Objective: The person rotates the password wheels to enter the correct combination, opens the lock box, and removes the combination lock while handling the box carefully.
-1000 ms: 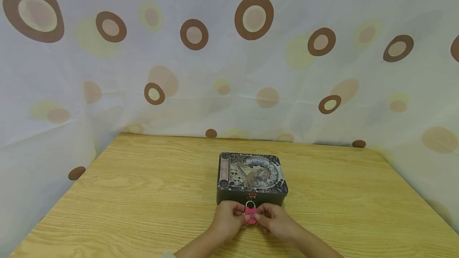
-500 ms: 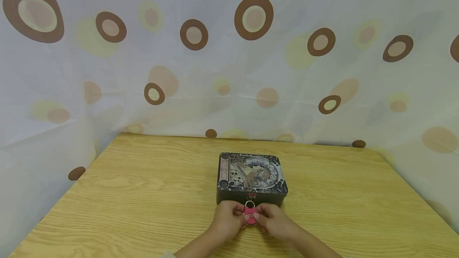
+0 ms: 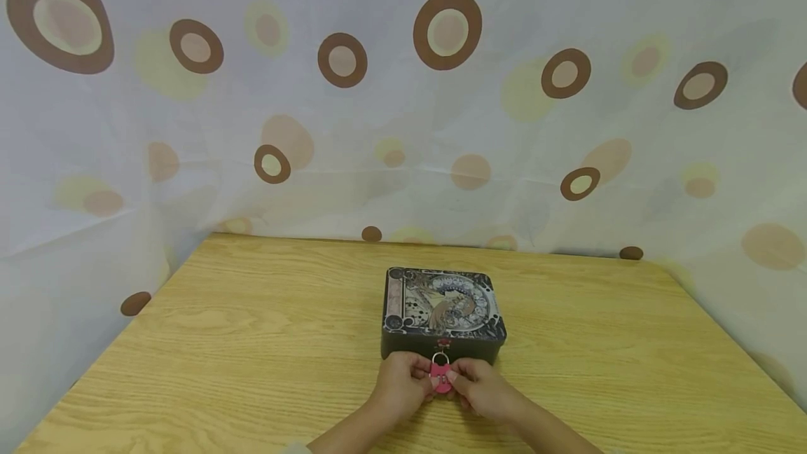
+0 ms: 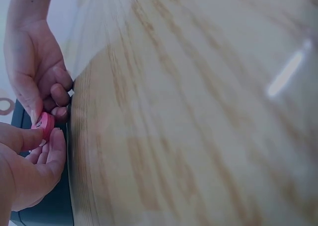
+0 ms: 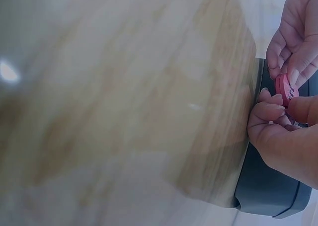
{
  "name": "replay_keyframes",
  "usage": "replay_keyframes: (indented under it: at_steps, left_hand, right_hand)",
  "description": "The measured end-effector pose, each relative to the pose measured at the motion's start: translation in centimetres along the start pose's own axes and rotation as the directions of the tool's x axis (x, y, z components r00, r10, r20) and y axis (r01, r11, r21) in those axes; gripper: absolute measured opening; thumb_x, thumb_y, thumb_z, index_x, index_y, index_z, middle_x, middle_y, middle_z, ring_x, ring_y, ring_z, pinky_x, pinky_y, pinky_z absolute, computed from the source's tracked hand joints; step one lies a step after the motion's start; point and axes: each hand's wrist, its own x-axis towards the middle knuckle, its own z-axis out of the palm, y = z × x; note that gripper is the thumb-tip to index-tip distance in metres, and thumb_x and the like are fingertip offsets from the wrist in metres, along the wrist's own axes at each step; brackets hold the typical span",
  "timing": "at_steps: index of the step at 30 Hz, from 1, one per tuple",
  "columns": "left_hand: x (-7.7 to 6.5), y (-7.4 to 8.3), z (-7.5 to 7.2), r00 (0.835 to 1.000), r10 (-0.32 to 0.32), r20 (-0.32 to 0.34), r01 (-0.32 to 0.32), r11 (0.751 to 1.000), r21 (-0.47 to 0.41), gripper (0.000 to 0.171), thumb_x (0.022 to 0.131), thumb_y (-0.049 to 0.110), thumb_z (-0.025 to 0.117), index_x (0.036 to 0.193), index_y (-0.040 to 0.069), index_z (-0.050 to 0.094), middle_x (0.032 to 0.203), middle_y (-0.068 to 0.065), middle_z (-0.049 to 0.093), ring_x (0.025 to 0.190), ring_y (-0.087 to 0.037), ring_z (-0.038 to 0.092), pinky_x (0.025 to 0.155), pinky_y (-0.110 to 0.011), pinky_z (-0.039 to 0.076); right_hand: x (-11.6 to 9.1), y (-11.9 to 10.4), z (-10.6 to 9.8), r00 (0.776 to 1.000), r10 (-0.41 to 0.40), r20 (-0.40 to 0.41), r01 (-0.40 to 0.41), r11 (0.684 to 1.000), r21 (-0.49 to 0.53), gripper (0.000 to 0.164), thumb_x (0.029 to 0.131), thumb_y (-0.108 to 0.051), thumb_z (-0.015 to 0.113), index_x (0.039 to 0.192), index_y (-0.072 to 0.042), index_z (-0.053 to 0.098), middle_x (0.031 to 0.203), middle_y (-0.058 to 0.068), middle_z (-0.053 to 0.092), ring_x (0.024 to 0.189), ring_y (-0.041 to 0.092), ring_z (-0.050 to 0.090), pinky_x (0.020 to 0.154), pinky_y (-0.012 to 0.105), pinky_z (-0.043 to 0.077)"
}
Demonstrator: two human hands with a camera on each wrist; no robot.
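Observation:
A pink combination padlock (image 3: 440, 377) with a metal shackle stands in front of a dark tin box (image 3: 443, 307) that has a printed picture on its lid. The shackle reaches up to the red-marked clasp (image 3: 444, 344) on the box's front. From the left, my left hand (image 3: 402, 384) pinches the padlock between thumb and fingers. My right hand (image 3: 482, 387) grips its other side, the thumb over the number dials. Both wrist views show the padlock (image 4: 45, 125) between the two hands, with the dark box wall (image 5: 268, 186) behind them.
The box rests on a wood-grain table (image 3: 265, 328). Behind and at both sides hangs a pale curtain (image 3: 353, 125) printed with brown and yellow circles.
Both hands stay on the padlock at the box front. My right thumb shifts slightly over the dials; the box has not moved.

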Motion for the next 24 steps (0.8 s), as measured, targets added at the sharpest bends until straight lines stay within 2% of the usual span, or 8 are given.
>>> replay_keyframes:
  at_steps: [13,24]
  left_hand:
    - [0.00,-0.19,-0.18,1.000,-0.009,0.025,0.010,0.999,-0.047,0.012,0.076,-0.014,0.056,0.086,-0.016,0.062,0.073,-0.017,0.065,0.059,-0.016,0.063,0.055,-0.028,0.056]
    - [-0.06,0.01,-0.18,0.999,-0.031,0.027,0.032,0.998,-0.047,0.012,0.077,-0.014,0.057,0.087,-0.015,0.062,0.073,-0.016,0.065,0.060,-0.016,0.063,0.056,-0.028,0.057]
  right_hand:
    - [-0.19,0.09,-0.38,0.999,0.031,-0.029,-0.030,0.999,0.034,0.027,0.096,-0.008,0.038,0.091,0.015,0.053,0.069,-0.001,0.051,0.052,0.008,0.041,0.045,0.017,0.033]
    - [-0.11,0.16,-0.62,1.000,0.023,0.017,-0.023,0.999,0.041,0.022,0.096,-0.008,0.044,0.097,0.012,0.052,0.065,-0.002,0.046,0.054,0.008,0.042,0.046,0.017,0.035]
